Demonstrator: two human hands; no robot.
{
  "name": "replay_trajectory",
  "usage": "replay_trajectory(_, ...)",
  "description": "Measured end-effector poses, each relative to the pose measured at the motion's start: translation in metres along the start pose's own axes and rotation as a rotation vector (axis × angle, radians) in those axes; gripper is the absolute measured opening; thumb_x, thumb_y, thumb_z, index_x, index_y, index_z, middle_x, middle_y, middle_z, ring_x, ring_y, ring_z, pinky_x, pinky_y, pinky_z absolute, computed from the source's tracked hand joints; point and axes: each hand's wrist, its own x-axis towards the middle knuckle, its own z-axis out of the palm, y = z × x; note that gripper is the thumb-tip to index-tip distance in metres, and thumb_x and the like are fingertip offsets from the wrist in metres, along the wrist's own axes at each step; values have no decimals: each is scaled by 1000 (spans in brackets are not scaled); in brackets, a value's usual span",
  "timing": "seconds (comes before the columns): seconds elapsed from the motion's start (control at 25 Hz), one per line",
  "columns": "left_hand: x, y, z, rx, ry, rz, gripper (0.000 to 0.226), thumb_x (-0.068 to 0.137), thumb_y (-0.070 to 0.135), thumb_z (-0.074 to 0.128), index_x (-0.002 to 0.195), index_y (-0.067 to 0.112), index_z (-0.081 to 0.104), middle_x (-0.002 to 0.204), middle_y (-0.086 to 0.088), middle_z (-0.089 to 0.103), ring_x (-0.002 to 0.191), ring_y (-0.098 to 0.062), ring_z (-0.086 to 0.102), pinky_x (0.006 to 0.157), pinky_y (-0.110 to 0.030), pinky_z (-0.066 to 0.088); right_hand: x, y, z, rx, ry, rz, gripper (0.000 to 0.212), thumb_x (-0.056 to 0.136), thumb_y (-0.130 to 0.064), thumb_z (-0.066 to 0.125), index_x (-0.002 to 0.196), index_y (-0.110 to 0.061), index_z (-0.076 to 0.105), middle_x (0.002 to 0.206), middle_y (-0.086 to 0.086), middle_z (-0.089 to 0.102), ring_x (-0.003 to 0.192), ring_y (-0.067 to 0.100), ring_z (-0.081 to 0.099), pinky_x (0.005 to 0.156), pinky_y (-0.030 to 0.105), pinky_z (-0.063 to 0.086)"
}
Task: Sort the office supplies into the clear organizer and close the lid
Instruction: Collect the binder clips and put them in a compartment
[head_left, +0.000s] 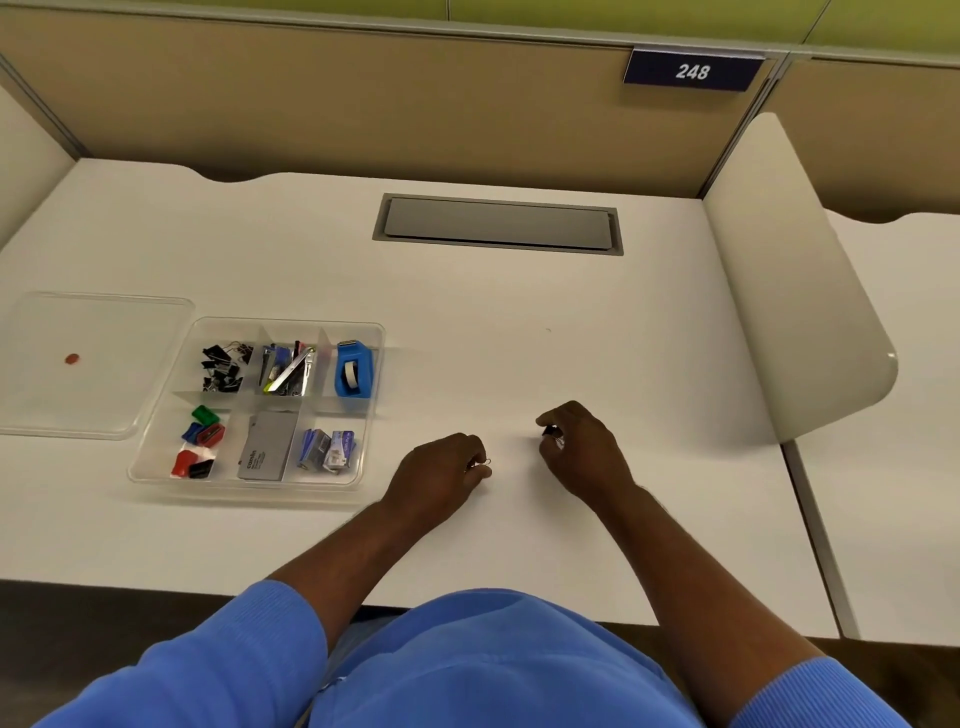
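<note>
The person is sitting at a smooth white worktop (519, 312). The clear organizer (370, 415), a shallow plastic tray with rounded corners and six compartments, is lying near the left edge. Its flat clear lid (104, 400) is lying just beside it on the left, not on the tray.

The back row is holding black binder clips (223, 366), long thin tools (288, 370) and a blue tape dispenser (355, 370). The front row is holding small coloured plastic pieces (200, 441), a flat grey box (265, 447) and small blue printed boxes (327, 449).

The left hand (441, 475) is lying on the worktop right of the organizer, its fingers curling round a thin wire clip (487, 462). The right hand (582, 449), just beside it, is pinching a small black clip (549, 431) between thumb and fingertips.
</note>
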Motion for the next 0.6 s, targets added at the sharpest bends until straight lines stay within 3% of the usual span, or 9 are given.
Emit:
replay_trajectory(0.2, -2, -12, -18, -106, 35, -39, 45, 95, 31, 65, 139, 34, 54, 104, 9, 69, 93, -9, 61, 83, -22, 45, 9, -37, 10, 38, 40, -126, 27, 84, -10, 62, 108, -23, 68, 100, -12, 61, 81, 4, 58, 71, 21, 42)
replay_trajectory(0.4, -1, -37, -47, -195, 133, -15, 23, 93, 22, 68, 116, 25, 71, 108, 10, 72, 94, -3, 61, 87, -19, 46, 22, -84, 30, 68, 95, -183, 31, 84, -12, 60, 109, -29, 66, 100, -17, 59, 83, 6, 60, 68, 20, 46)
replay_trajectory(0.52, 1, -62, -76, -225, 179, 75, 12, 90, 18, 72, 102, 22, 74, 101, 10, 72, 90, -1, 62, 86, -27, 51, 35, -124, 50, 88, 189, -229, 33, 82, -9, 62, 110, -26, 67, 102, -14, 62, 90, 8, 62, 72, 23, 49)
replay_trajectory(0.6, 4, -86, -101, -232, 187, 126, 10, 88, 18, 74, 98, 20, 74, 102, 9, 69, 93, -3, 62, 85, -22, 49, 49, -155, 67, 110, 244, -223, 35, 82, -5, 65, 111, -23, 68, 104, -11, 64, 95, 9, 61, 77, 22, 48)
